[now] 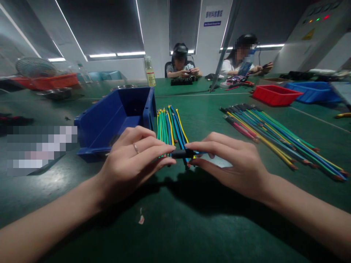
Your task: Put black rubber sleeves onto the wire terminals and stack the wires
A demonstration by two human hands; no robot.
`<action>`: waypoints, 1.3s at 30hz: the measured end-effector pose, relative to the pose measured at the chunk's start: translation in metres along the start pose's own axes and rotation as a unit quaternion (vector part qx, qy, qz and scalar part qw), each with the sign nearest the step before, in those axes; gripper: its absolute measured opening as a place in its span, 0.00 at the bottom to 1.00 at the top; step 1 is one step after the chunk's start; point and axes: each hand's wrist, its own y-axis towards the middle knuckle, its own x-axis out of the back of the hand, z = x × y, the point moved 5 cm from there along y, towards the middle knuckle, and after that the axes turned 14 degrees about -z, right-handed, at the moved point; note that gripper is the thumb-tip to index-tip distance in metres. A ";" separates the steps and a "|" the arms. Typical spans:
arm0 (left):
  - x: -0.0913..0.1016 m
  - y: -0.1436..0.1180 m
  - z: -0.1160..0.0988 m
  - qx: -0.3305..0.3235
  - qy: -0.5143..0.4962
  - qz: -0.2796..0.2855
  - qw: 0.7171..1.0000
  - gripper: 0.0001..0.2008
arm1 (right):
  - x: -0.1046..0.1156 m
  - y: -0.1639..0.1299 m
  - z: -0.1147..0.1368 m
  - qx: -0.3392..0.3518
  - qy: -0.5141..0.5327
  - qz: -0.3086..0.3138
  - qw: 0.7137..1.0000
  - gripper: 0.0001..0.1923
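Between my two hands, above the green table, is a short black sleeve (182, 153) lying level. My left hand (137, 155) pinches its left end between thumb and fingers. At its right end, my right hand (229, 159) has thumb and fingers closed on a blue wire (201, 153) that meets the sleeve. Just behind my fingers lies a row of green, blue and yellow wires (167, 126) with bare ends. To the right, a second bundle of wires (271, 131) has black sleeves at the far ends and copper at the near ends.
A blue open bin (109, 122) stands beyond my left hand. Further back are a red tray (275, 95), a blue tray (314, 91) and a bottle (150, 73). Two people (181, 62) work across the table. A scrap (141, 219) lies near the front.
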 end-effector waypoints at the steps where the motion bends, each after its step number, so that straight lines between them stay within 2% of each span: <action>1: 0.000 0.000 0.000 -0.001 0.003 -0.001 1.000 0.14 | 0.000 0.000 0.000 0.004 -0.002 0.005 1.000 0.10; 9: 0.003 -0.002 -0.001 -0.005 0.013 -0.008 1.000 0.14 | 0.001 0.002 0.001 0.004 -0.008 -0.003 1.000 0.09; 19: 0.000 0.000 0.000 -0.001 0.015 -0.001 1.000 0.09 | 0.000 0.001 -0.001 0.003 -0.016 0.020 1.000 0.09; 25: 0.001 -0.001 0.000 0.000 0.017 0.000 1.000 0.08 | -0.001 0.001 -0.002 -0.006 -0.012 0.022 1.000 0.12; 36: 0.002 0.001 0.001 0.017 0.022 0.008 1.000 0.08 | -0.008 -0.001 -0.010 -0.023 -0.032 0.075 0.996 0.09; 39: 0.001 0.000 -0.004 -0.006 0.014 0.009 1.000 0.06 | -0.009 -0.002 -0.007 -0.023 -0.040 0.078 0.996 0.10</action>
